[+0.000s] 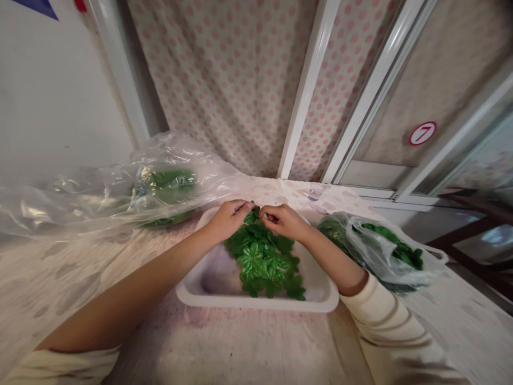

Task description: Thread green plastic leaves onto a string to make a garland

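Green artificial leaves lie heaped in a white plastic tray in front of me. Over the far end of the heap, my left hand pinches a green leaf at its fingertips. My right hand is close beside it on the right, fingers curled and pressed together at the same leaf's edge. What exactly lies between the right fingertips is too small to make out. The heap covers the middle and right of the tray, and part of it is hidden beneath both hands.
A large clear plastic bag with green pieces inside lies at the left. Another plastic bag of green leaves stands at the right. A small clear object rests near the table's back edge. Behind are a dotted curtain and white frames.
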Demonstrator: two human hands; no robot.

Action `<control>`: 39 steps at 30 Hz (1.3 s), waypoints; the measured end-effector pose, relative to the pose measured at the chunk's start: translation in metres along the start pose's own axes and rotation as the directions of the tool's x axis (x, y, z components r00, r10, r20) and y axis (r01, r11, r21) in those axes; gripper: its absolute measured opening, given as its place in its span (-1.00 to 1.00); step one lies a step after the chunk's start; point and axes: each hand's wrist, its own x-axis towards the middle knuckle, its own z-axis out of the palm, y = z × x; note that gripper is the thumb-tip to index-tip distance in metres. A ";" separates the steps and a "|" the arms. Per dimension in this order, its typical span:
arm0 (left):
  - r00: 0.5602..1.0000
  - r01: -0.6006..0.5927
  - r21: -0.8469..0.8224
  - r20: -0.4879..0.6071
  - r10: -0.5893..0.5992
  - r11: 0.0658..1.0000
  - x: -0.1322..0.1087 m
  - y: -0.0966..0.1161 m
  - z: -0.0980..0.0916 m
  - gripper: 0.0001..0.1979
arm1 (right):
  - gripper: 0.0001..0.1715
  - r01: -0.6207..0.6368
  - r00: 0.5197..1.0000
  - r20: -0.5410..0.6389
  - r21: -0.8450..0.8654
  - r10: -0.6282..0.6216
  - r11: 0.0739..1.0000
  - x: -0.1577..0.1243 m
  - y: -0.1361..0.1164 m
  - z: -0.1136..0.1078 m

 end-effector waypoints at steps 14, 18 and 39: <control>0.997 0.072 -0.155 -0.015 -0.075 0.985 -0.001 -0.013 0.002 -0.34 | -0.91 -0.008 1.000 0.007 0.006 0.008 1.000 0.000 -0.003 -0.001; 0.998 0.060 -0.152 -0.013 -0.063 0.986 -0.001 -0.009 0.000 -0.35 | -0.91 -0.005 1.000 0.001 0.001 0.005 1.000 0.000 -0.002 0.000; 0.996 0.020 -0.099 -0.088 -0.029 0.995 -0.003 0.000 -0.004 -0.44 | -0.90 0.160 0.970 -0.168 -0.086 -0.173 0.983 0.002 -0.003 -0.003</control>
